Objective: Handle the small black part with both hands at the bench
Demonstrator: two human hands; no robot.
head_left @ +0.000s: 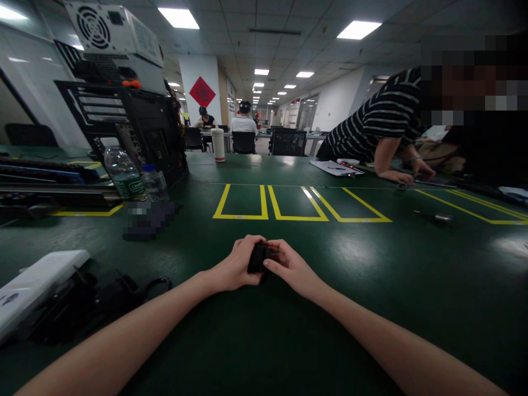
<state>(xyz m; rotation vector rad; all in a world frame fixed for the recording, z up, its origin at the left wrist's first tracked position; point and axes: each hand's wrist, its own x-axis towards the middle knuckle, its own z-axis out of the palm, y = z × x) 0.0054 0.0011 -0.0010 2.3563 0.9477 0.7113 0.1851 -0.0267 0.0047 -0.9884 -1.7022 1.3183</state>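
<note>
A small black block-like object (257,257) is between my hands, low over the green table; its exact kind cannot be made out. My left hand (236,266) is closed round its left side, thumb below and fingers over the top. From the right, my right hand (291,267) meets it with bent fingers, the thumb tip against its near edge. Its fingertips are partly hidden behind the object.
A white box (39,280) and tangled black cables (111,297) lie at left. Behind stand a water bottle (122,170) and an opened computer case (154,129). Yellow tape rectangles (241,217) mark the green table (264,341). At right, a co-worker (375,118) leans over near a clipboard (334,168).
</note>
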